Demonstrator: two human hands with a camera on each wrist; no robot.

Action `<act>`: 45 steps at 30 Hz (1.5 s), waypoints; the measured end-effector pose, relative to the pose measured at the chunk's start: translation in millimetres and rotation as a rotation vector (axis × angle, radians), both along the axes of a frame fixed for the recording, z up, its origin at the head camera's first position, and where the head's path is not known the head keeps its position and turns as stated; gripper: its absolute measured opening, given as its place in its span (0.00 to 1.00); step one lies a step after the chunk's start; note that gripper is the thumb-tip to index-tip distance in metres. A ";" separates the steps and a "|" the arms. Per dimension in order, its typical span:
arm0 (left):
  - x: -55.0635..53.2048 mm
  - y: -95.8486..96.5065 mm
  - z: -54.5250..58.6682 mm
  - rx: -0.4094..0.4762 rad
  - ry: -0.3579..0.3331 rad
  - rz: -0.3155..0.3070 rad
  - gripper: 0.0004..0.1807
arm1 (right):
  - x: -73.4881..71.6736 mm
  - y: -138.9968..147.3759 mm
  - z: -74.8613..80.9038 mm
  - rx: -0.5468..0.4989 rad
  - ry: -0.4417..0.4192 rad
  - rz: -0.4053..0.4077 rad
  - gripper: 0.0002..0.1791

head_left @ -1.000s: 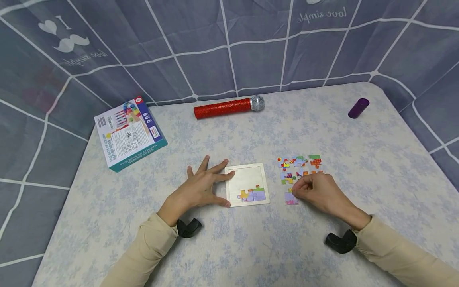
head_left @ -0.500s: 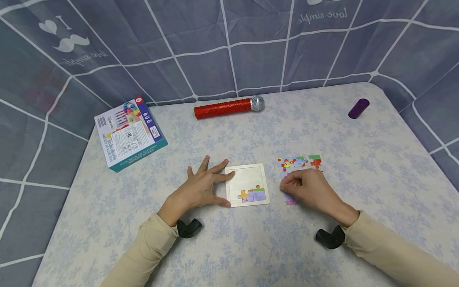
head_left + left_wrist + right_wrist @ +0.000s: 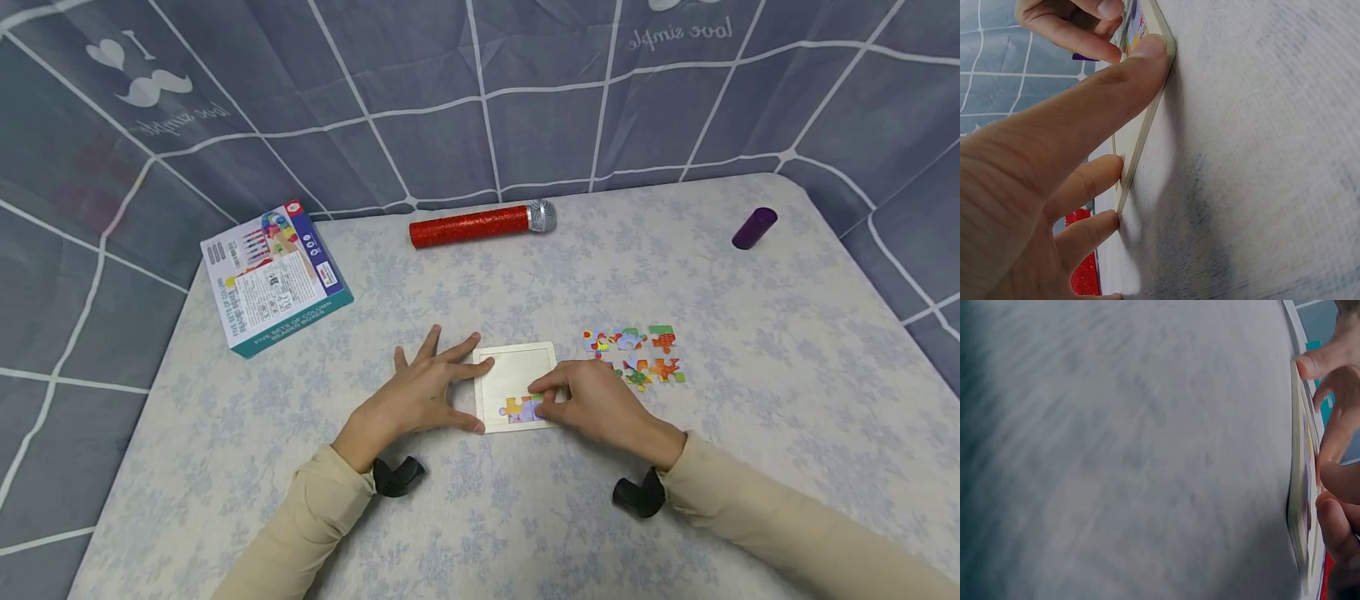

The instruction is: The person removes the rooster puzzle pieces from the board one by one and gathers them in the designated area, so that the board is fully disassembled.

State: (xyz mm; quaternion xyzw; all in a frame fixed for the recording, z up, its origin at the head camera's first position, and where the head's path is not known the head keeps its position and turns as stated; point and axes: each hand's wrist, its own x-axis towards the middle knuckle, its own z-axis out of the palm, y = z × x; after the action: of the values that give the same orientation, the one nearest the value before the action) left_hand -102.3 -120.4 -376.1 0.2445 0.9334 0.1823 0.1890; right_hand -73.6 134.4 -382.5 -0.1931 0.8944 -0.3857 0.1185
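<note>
A small square wooden puzzle board [image 3: 504, 372] lies on the patterned cloth, with joined puzzle pieces [image 3: 513, 411] along its near right part. My left hand [image 3: 420, 393] spreads its fingers at the board's left side; its thumb [image 3: 1147, 49] presses the near corner and the index fingertip overlaps the frame. Over the board's right side, my right hand [image 3: 600, 404] pinches a puzzle piece between thumb and fingers, mostly hidden by them. Loose puzzle pieces [image 3: 663, 340] lie in rows to the right, some partly hidden behind the right hand.
A red glitter microphone [image 3: 472, 227] lies at the back of the table. The box [image 3: 279, 275] sits at the back left, and a purple cylinder [image 3: 753, 228] at the back right. A blue tile-print curtain [image 3: 420, 75] hangs behind the table.
My right hand has moved left from the loose pieces to the right side of the puzzle board, fingertips pinched together. The left hand has stayed at the board's left edge.
</note>
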 end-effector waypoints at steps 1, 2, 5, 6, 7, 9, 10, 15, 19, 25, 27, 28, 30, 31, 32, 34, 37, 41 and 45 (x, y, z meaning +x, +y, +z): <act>-0.1 0.2 0.1 0.000 -0.002 0.001 0.49 | 0.1 -1.7 -0.3 0.005 -0.004 0.007 0.12; -0.1 0.2 0.0 0.001 -0.003 0.001 0.49 | 0.3 -3.0 -0.6 0.014 -0.006 0.011 0.12; 0.2 0.2 0.1 0.004 -0.007 0.003 0.49 | 0.8 -6.1 -1.5 0.043 -0.016 0.017 0.13; 0.2 0.2 0.0 0.004 -0.010 0.005 0.49 | 1.0 -6.7 -1.7 0.052 -0.017 0.016 0.12; 0.1 0.1 0.0 0.004 -0.012 0.006 0.49 | 1.1 -7.1 -1.9 0.061 -0.014 0.017 0.12; 0.0 -0.2 -0.3 0.005 -0.010 0.005 0.49 | 1.2 -7.9 -2.1 0.073 -0.009 0.017 0.12; -0.3 -0.3 -0.4 0.004 -0.012 0.007 0.49 | 1.1 -8.1 -2.0 0.075 -0.004 0.018 0.11; -0.6 -0.6 -0.6 0.003 -0.009 0.006 0.49 | 0.2 -9.1 -0.5 0.073 0.009 0.025 0.09; -0.6 -0.4 0.1 0.005 -0.011 0.006 0.49 | -0.8 -9.5 0.9 0.065 -0.001 0.027 0.09; -0.8 -0.1 1.0 0.005 -0.010 0.006 0.48 | -1.8 -10.0 1.1 0.049 -0.018 0.022 0.10; -0.9 -0.1 0.8 0.001 -0.010 0.007 0.48 | -2.0 -10.1 0.9 0.041 -0.019 0.021 0.10; -0.9 -0.1 0.7 0.000 -0.012 0.009 0.48 | -2.0 -10.0 0.8 0.036 -0.021 0.020 0.10; -0.8 -0.1 0.6 0.001 -0.009 0.008 0.48 | -1.8 -9.7 0.6 0.027 -0.021 0.021 0.10; -0.7 -0.2 0.5 0.001 -0.007 0.007 0.48 | -1.7 -9.6 0.5 0.021 -0.020 0.022 0.10; -0.7 -0.2 0.7 0.001 -0.010 0.009 0.48 | -1.7 -9.4 0.4 0.013 -0.018 0.024 0.10; -0.6 -0.3 0.8 0.003 -0.012 0.010 0.48 | -1.6 -8.9 -0.1 -0.005 -0.017 0.029 0.09; -0.6 -0.5 1.1 0.007 -0.018 0.012 0.48 | -2.3 -7.4 -1.2 -0.055 -0.036 0.037 0.07; -0.6 -0.5 1.1 0.011 -0.017 0.009 0.48 | -3.6 -3.4 -1.4 -0.131 -0.110 0.042 0.05; -0.3 0.0 1.2 0.008 -0.018 0.007 0.48 | -4.3 6.6 -0.6 -0.185 -0.192 0.033 0.03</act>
State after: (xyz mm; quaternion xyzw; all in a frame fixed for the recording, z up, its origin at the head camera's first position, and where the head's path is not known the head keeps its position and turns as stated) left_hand -102.6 -120.4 -374.9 0.2404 0.9317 0.1892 0.1959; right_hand -77.8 141.0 -383.1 -0.1799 0.8363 -0.4812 0.1917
